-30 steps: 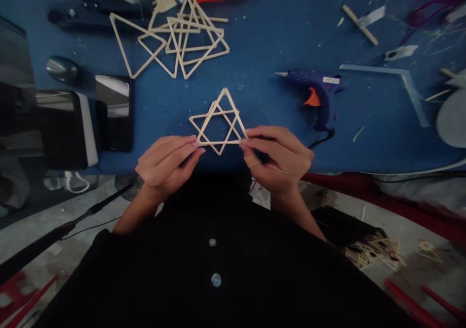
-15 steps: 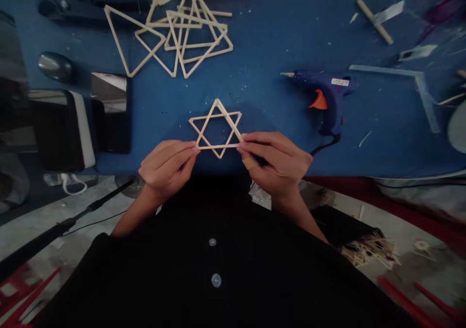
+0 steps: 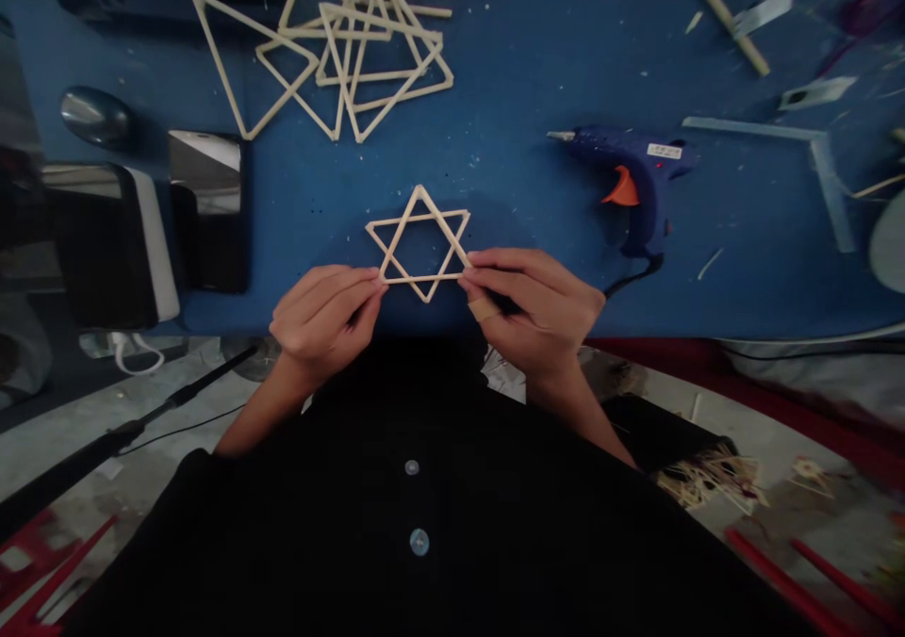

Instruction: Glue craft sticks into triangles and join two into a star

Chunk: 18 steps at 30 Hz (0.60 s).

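A six-pointed star of thin wooden sticks (image 3: 442,226), formed by two overlapping triangles, is held near the front edge of the blue table. My left hand (image 3: 326,318) pinches its lower left corner between thumb and fingertips. At the lower right corner, my right hand (image 3: 535,309) grips it the same way, with a tan bandage around one digit. One tip of the star points toward my body, between the two hands. To the right lies a blue glue gun (image 3: 640,171) with an orange trigger, its nozzle facing left.
Several stick triangles (image 3: 396,96) lie overlapped at the back. On the left are a phone (image 3: 208,213), a dark mouse (image 3: 95,116) and a black-and-white device (image 3: 103,246). A short stick (image 3: 735,31) and clear strips (image 3: 756,130) lie right. Loose sticks (image 3: 711,477) are below the table.
Both hands keep their pinch on the star, which stays nearly in place. The whole view has shifted slightly, so the objects at the back sit higher in the picture.
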Each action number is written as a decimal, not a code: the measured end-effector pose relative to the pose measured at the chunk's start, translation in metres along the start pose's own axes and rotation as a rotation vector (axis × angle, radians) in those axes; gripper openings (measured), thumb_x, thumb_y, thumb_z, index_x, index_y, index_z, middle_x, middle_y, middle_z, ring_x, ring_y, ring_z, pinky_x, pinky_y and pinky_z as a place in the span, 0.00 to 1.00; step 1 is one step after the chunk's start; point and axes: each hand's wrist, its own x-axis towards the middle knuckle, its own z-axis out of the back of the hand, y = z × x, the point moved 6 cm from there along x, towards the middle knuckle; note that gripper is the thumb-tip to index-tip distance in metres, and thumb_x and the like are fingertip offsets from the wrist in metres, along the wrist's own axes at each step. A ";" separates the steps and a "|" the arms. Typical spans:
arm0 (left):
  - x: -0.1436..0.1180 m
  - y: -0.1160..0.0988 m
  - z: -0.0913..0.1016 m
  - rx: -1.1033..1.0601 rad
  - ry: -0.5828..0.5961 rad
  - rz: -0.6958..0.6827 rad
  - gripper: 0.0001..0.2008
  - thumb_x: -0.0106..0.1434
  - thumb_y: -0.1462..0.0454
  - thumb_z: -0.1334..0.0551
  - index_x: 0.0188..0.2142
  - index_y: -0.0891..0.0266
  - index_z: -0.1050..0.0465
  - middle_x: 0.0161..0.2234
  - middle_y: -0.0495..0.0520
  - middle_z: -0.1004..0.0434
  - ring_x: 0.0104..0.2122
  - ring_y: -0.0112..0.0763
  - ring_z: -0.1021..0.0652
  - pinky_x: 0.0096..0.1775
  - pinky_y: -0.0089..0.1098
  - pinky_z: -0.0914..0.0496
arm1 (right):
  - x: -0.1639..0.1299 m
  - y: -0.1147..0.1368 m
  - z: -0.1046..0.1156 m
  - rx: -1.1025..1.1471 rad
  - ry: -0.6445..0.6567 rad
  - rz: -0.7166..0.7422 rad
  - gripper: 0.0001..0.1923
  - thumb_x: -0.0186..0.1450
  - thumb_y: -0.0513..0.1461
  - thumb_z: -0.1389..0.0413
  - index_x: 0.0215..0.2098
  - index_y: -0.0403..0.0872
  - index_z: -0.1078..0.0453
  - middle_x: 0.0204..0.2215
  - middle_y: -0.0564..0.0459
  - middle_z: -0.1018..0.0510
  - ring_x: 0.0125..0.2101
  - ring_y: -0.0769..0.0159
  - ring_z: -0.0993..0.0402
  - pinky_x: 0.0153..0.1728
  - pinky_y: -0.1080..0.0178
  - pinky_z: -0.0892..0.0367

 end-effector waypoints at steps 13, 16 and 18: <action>-0.001 -0.002 0.000 -0.021 -0.010 -0.054 0.08 0.67 0.73 0.28 0.42 0.59 0.16 0.37 0.52 0.09 0.35 0.37 0.11 0.40 0.38 0.15 | 0.002 0.000 -0.001 -0.016 -0.003 0.001 0.07 0.69 0.31 0.33 0.40 0.50 0.17 0.39 0.53 0.11 0.38 0.62 0.12 0.39 0.59 0.15; 0.001 -0.003 0.000 -0.034 -0.027 -0.062 0.10 0.66 0.75 0.27 0.42 0.60 0.17 0.37 0.52 0.09 0.35 0.36 0.11 0.40 0.36 0.15 | 0.002 0.001 -0.001 -0.004 -0.008 0.011 0.06 0.68 0.31 0.32 0.40 0.48 0.18 0.39 0.52 0.12 0.37 0.63 0.12 0.39 0.60 0.15; 0.001 -0.003 -0.001 -0.037 -0.028 -0.060 0.10 0.66 0.75 0.27 0.42 0.61 0.18 0.37 0.53 0.09 0.35 0.37 0.11 0.40 0.36 0.15 | 0.002 0.001 -0.001 0.001 -0.008 0.022 0.07 0.68 0.30 0.32 0.40 0.48 0.18 0.39 0.52 0.12 0.38 0.63 0.12 0.39 0.61 0.15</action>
